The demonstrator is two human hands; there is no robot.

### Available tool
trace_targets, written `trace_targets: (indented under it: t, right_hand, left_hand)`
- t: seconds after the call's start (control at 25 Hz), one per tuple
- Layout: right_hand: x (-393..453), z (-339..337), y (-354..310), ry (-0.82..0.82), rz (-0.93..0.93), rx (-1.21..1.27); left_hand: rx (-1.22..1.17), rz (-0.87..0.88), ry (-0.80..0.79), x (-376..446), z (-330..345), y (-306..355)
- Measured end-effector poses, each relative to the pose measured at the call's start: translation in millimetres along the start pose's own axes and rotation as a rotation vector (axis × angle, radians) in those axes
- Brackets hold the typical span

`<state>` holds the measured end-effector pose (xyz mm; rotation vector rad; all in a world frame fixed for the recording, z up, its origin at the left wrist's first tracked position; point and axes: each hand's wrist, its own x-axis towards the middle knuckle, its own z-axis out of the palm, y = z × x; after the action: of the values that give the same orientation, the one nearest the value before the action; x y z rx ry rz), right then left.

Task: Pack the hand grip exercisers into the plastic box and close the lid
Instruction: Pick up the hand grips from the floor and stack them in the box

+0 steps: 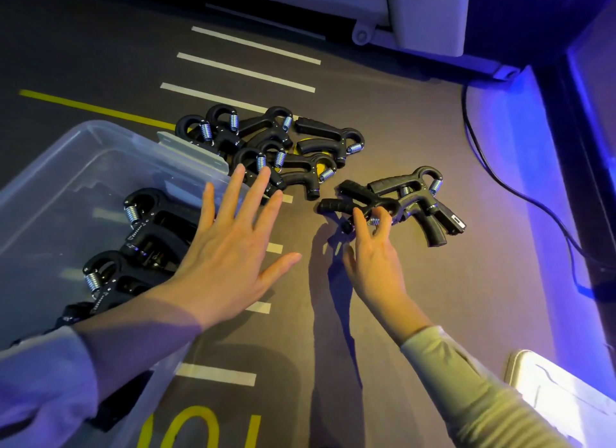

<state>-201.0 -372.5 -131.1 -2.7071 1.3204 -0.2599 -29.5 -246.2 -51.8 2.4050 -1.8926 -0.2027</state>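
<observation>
On the grey floor mat, just right of the plastic box (83,167), lies a loose hand grip exerciser (358,202), black with a steel spring, its long axis running left to right and its loop end under the right hand (373,251), whose fingertips curl onto it. This hand is plainly nearer. The left hand (230,244) hovers flat and released at the box's right wall. Exercisers already lie inside; a pile (266,144) waits beyond.
</observation>
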Motion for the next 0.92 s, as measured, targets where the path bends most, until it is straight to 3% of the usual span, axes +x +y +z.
trace_targets:
  t: [0.2,0.44,0.52,0.64,0.76,0.92]
  right_hand:
    - [-40.3,2.5,-12.1,-0.398,0.105,-0.046]
    - [-65.5,5.7,-42.8,-0.593,0.084,0.370]
    - [-58.4,1.2,-36.3,-0.564,-0.007,0.421]
    - [-37.1,3.3,-19.0,-0.483,-0.109,0.233]
    - [-8.1,22.0,-15.3,-0.645,-0.155,-0.047]
    - [18.9,43.5,-30.6,-0.760,-0.086,-0.122]
  left_hand:
    - [-0.011,0.025,-0.007,-15.3,-1.0,-2.7]
    - [-0.006,0.064,-0.043,-43.2,-1.9,-9.7]
    - [-0.002,0.056,-0.055,-52.9,-2.0,-12.8]
    - [-0.005,0.055,-0.069,-63.0,-2.7,-15.3]
    - [-0.018,0.040,-0.080,-64.6,-3.3,-14.9]
    - [-0.023,0.030,-0.088,-63.8,-2.6,-14.5]
